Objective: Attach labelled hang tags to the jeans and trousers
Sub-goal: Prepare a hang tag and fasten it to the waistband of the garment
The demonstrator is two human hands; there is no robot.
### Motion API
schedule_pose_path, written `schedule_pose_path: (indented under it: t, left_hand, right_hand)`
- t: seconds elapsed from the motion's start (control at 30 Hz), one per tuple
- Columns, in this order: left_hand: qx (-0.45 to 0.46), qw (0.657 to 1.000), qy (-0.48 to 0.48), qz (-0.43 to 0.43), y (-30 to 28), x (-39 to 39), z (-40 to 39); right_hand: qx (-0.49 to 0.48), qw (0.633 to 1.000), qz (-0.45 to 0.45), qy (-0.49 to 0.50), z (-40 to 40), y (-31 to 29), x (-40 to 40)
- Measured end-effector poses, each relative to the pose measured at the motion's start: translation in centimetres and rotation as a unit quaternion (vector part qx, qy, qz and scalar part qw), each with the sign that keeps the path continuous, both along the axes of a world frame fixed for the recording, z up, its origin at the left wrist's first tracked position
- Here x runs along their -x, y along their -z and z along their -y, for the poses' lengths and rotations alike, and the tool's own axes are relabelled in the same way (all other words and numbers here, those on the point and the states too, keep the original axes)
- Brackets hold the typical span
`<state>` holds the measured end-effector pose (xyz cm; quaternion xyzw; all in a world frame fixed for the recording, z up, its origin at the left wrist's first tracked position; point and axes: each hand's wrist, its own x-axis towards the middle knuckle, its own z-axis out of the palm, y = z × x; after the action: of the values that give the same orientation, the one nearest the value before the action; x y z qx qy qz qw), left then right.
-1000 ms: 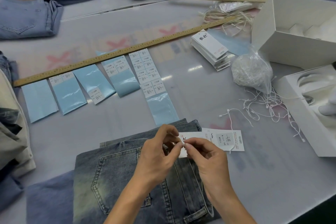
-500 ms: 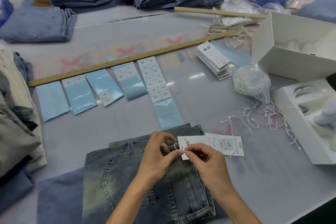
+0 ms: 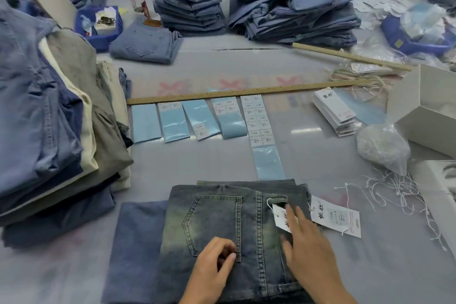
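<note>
Head view: I see right hand (image 3: pixel 307 249) flat, fingers spread on hang tag (image 3: pixel 282 217); left hand (image 3: pixel 212 269) beside it, curled loosely, empty, on jeans (image 3: pixel 214 219).

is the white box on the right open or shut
Open. The white box has no lid on top, and its pale inside shows above the front wall at the right edge of the head view. What it holds cannot be told.

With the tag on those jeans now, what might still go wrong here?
1. The hang tag hangs from a thin string on the jeans. The right hand lies flat over it, so a sliding palm might crease it or pull the string.
2. A second tag lies loose, half off the jeans, and could slip away when the pair is lifted.
3. Loose strings lie close by and might snag.
</note>
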<state>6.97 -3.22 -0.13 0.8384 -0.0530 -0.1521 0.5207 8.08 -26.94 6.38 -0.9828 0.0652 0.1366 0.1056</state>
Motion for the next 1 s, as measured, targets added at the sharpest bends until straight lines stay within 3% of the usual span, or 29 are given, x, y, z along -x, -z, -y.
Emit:
schedule_pose_path:
  t: [0.07, 0.2, 0.27, 0.33, 0.4, 0.43, 0.47, 0.5, 0.57, 0.63, 0.7, 0.77, 0.8, 0.87, 1.0]
  left_hand:
    - [0.009, 0.999, -0.025, -0.034, -0.7, 0.1, 0.4]
    - [0.038, 0.994, -0.023, -0.100, -2.7, 0.2, 3.3]
    - [0.088, 0.983, -0.058, -0.148, -3.1, 0.4, 4.6]
    - [0.101, 0.973, -0.125, -0.167, -3.2, 0.1, 5.2]
    - [0.074, 0.973, -0.145, -0.165, -3.1, -0.4, 5.2]
    - [0.053, 0.975, -0.140, -0.165, -3.1, -0.7, 5.3]
    - [0.038, 0.976, -0.137, -0.168, -3.1, -1.1, 5.4]
    - [0.021, 0.976, -0.134, -0.171, -3.0, -1.5, 5.7]
    - [-0.010, 0.976, -0.137, -0.171, -3.0, -2.5, 6.3]
    - [-0.044, 0.972, -0.154, -0.170, -2.7, -3.5, 6.5]
    - [-0.077, 0.972, -0.142, -0.168, -2.4, -4.3, 6.6]
    - [-0.071, 0.976, -0.119, -0.169, -2.5, -5.1, 6.1]
    - [-0.052, 0.978, -0.110, -0.169, -2.8, -5.6, 5.7]
    - [-0.010, 0.982, -0.108, -0.156, -4.0, -6.2, 3.9]
    - [0.086, 0.972, -0.209, -0.068, -7.7, -6.4, -4.9]
  right_hand:
    - [-0.010, 0.999, 0.041, -0.001, -2.3, -1.1, 1.1]
    - [-0.078, 0.992, -0.094, -0.032, -5.9, -2.0, 2.0]
    - [-0.254, 0.954, -0.151, 0.045, -6.6, -2.1, 1.9]
    - [-0.468, 0.844, -0.180, 0.190, -6.6, -2.6, 1.9]
    - [-0.614, 0.688, -0.215, 0.321, -6.6, -2.8, 2.4]
    - [-0.648, 0.636, -0.222, 0.355, -6.7, -3.0, 2.6]
    - [-0.654, 0.624, -0.215, 0.368, -6.9, -3.0, 2.6]
    - [-0.647, 0.632, -0.195, 0.379, -7.1, -2.7, 2.7]
    - [-0.594, 0.688, -0.109, 0.403, -7.2, -2.1, 2.7]
    - [-0.461, 0.790, 0.043, 0.401, -7.0, -1.6, 2.8]
    - [-0.269, 0.890, 0.178, 0.323, -7.0, -1.2, 3.0]
    - [-0.079, 0.965, 0.110, 0.223, -8.4, -0.9, 3.3]
    - [-0.007, 0.981, 0.049, 0.188, -9.5, -0.8, 3.4]
    - [0.025, 0.989, 0.038, 0.138, -11.6, 0.1, 3.8]
    - [-0.059, 0.965, 0.225, 0.124, -16.8, 0.8, 3.6]
